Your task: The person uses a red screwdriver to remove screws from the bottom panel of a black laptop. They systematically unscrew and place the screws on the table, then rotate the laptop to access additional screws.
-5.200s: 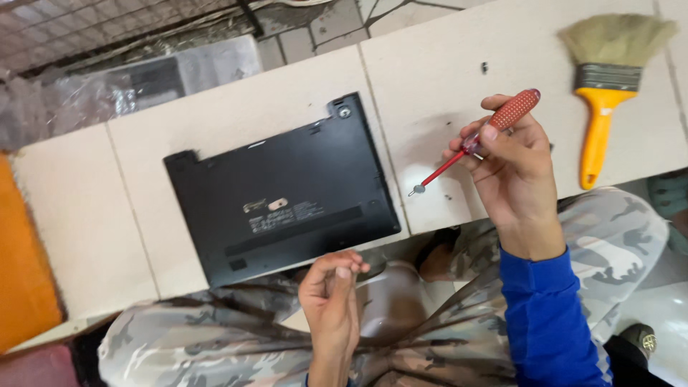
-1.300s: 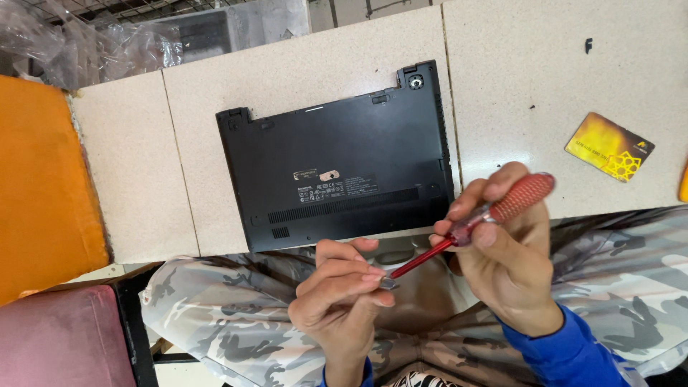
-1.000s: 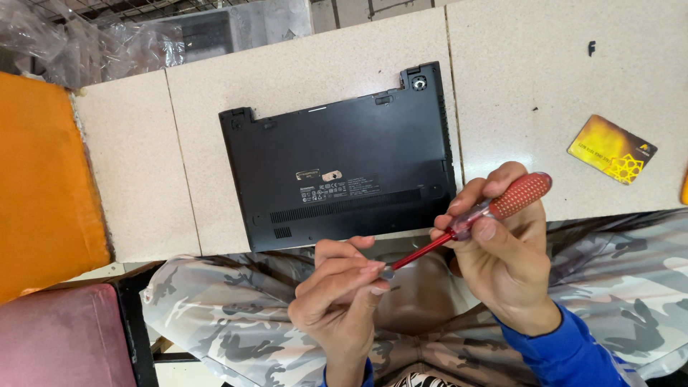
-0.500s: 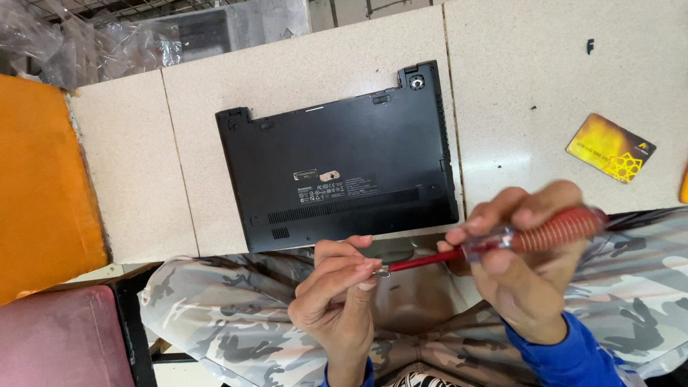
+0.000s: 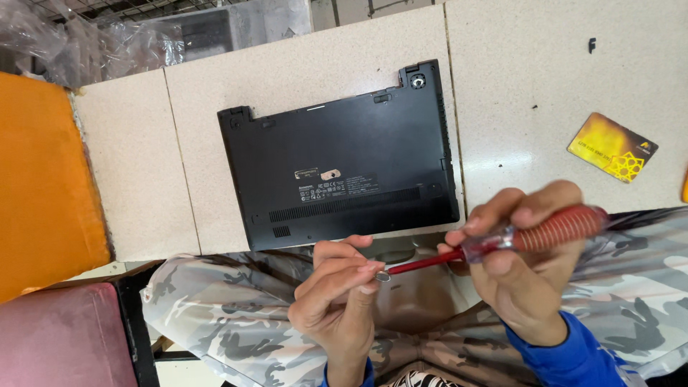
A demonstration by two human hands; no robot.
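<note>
A black laptop [image 5: 344,165] lies upside down on the beige tiled counter [image 5: 287,79], its vented edge toward me. My right hand [image 5: 523,265] grips a red-handled screwdriver [image 5: 502,240], held almost level and pointing left. Its tip meets the fingertips of my left hand [image 5: 337,294], which pinch around the tip just below the laptop's near edge, over my lap. Whether a screw sits at the tip is too small to tell.
A yellow card [image 5: 611,147] lies on the counter at the right. A small dark speck [image 5: 592,45] sits farther back. An orange panel [image 5: 39,186] stands at the left, a maroon seat [image 5: 64,337] below it. Crumpled clear plastic [image 5: 93,46] lies behind the counter.
Since five seconds ago the view shifted left, and my right hand came down from the counter to my lap. Over the last second the screwdriver tilted from slanted to nearly level, its tip staying at my left fingers.
</note>
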